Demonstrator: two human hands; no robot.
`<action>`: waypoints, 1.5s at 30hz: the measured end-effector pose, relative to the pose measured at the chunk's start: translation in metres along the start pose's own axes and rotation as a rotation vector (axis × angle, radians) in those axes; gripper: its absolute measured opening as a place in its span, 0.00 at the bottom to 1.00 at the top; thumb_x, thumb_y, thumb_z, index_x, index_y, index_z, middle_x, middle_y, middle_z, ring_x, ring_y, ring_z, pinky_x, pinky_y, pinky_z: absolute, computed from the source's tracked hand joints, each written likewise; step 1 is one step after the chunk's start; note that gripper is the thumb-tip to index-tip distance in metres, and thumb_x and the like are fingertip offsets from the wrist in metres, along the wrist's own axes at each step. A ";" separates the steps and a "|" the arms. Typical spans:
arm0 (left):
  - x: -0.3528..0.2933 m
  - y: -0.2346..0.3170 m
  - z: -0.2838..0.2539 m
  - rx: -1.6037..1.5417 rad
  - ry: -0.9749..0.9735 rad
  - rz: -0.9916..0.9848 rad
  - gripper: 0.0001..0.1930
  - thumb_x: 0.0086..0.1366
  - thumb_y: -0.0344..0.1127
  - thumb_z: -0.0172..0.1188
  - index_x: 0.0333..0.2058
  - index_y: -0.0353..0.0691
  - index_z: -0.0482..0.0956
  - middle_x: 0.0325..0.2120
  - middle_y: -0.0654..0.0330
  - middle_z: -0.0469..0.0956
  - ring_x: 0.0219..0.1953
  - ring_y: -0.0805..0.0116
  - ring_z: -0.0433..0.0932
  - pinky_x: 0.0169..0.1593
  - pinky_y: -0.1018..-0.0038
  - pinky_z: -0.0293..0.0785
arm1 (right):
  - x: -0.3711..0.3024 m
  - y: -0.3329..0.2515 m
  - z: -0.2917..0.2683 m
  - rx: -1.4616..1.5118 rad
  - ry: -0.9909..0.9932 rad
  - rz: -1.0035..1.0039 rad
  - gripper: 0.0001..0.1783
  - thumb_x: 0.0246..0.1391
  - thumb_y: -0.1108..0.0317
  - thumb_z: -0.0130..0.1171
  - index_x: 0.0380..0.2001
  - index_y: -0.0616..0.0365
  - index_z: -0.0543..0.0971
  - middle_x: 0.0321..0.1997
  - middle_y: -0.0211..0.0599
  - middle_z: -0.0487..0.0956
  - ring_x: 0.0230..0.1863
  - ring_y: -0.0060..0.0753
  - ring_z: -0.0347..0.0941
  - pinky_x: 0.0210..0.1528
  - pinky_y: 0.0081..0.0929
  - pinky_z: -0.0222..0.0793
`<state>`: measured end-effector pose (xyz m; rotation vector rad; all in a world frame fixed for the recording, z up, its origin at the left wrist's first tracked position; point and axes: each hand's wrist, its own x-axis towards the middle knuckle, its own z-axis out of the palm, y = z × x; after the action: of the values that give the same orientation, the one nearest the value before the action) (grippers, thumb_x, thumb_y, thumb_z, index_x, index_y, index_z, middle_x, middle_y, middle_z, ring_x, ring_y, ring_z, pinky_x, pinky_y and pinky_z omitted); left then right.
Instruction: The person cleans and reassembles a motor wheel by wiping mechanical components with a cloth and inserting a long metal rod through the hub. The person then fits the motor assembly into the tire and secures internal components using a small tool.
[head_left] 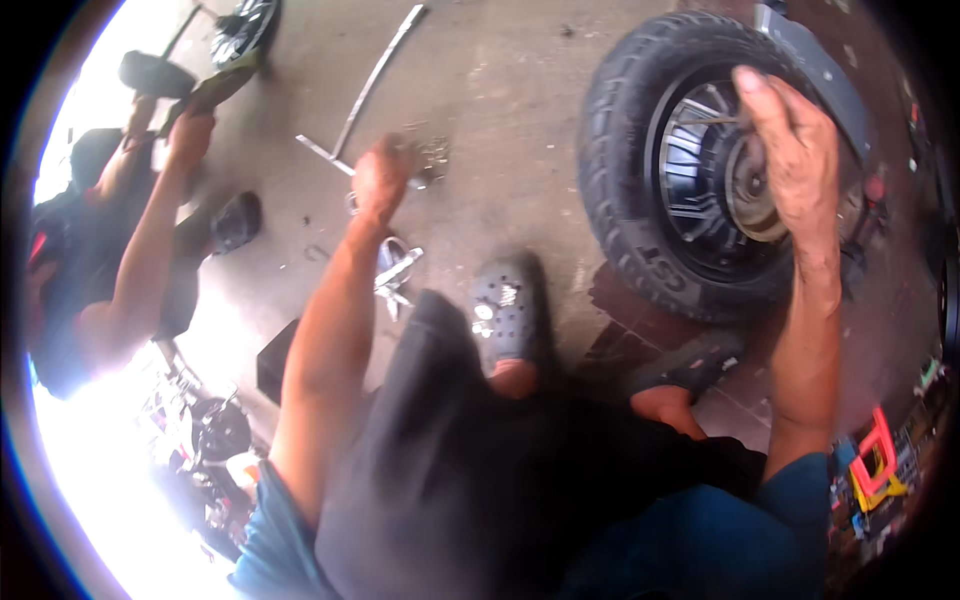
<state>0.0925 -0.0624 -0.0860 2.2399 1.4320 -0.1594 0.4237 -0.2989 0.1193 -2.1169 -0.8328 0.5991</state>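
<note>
My left hand (384, 182) is low over the floor, its fingers curled and blurred. Whatever it holds, if anything, is hidden. Right beside it lies a scatter of small metal pieces (432, 158), like bolts or screws. A long shiny T-shaped bar (375, 82) rests on the floor, one end close to this hand. My right hand (797, 155) is raised in front of the wheel (612, 150), which has a black knobbly tyre and a dark spoked rim. From its bent fingers a thin rod (712, 121) points left across the rim; its grip is partly hidden.
On the left another person (110, 240) works with a black-headed mallet (155, 75) near a second wheel (240, 35). Shiny metal pieces (396, 275) lie by my knee. A grey panel (820, 70) stands behind the tyre. Red and yellow tools (878, 460) crowd the lower right.
</note>
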 end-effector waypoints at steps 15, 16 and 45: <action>0.029 -0.001 0.007 0.159 -0.067 -0.067 0.15 0.56 0.40 0.56 0.40 0.40 0.81 0.37 0.44 0.81 0.44 0.46 0.79 0.49 0.58 0.73 | -0.008 0.035 0.004 0.972 -0.587 0.057 0.27 0.64 0.59 0.47 0.58 0.71 0.66 0.43 0.49 0.78 0.50 0.36 0.74 0.52 0.30 0.73; 0.030 0.001 0.007 0.191 -0.084 -0.098 0.15 0.56 0.41 0.56 0.40 0.41 0.81 0.37 0.43 0.81 0.44 0.46 0.79 0.49 0.58 0.73 | -0.007 0.035 0.002 0.974 -0.584 0.062 0.27 0.64 0.59 0.47 0.58 0.71 0.66 0.43 0.49 0.78 0.50 0.36 0.74 0.52 0.30 0.73; -0.023 0.162 -0.069 -0.735 -0.180 0.224 0.18 0.59 0.37 0.62 0.43 0.28 0.80 0.34 0.53 0.81 0.31 0.68 0.78 0.41 0.74 0.74 | -0.031 0.013 -0.006 -0.125 0.231 -0.222 0.17 0.60 0.56 0.58 0.28 0.62 0.78 0.18 0.34 0.72 0.19 0.25 0.69 0.19 0.26 0.61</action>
<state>0.2142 -0.1060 0.0352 1.6980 0.9254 0.2061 0.4116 -0.3308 0.1168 -2.1173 -0.9764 0.1862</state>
